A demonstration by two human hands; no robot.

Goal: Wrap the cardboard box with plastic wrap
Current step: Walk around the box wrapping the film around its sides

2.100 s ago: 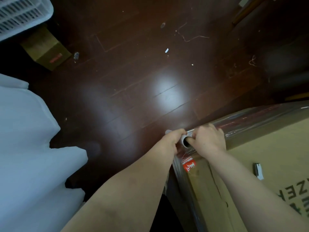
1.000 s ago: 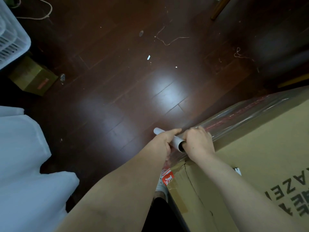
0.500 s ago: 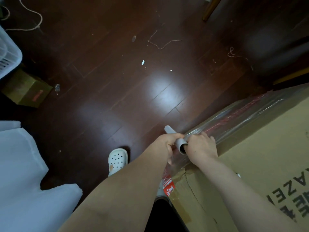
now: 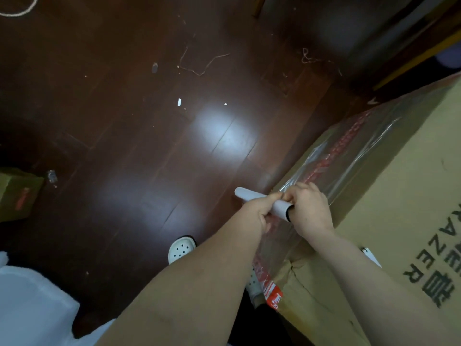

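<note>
A large brown cardboard box (image 4: 409, 201) with black lettering fills the right side. Clear plastic wrap (image 4: 354, 156) lies stretched along its upper side face, over red tape. Both hands hold a white plastic wrap roll (image 4: 252, 195) at the box's near corner. My left hand (image 4: 259, 213) is closed around the roll's middle. My right hand (image 4: 309, 211) grips the roll's near, open end against the box edge. Film runs down from the roll over the corner.
The dark wooden floor (image 4: 149, 136) carries bits of string and scraps. A small cardboard box (image 4: 17, 193) sits at the left edge. A white clog (image 4: 180, 248) on my foot stands below the hands. White cloth (image 4: 32, 308) fills the bottom left.
The view has shifted right and closer along the box. My foot in the white clog has come into view. Both hands keep their hold on the roll at the corner.
</note>
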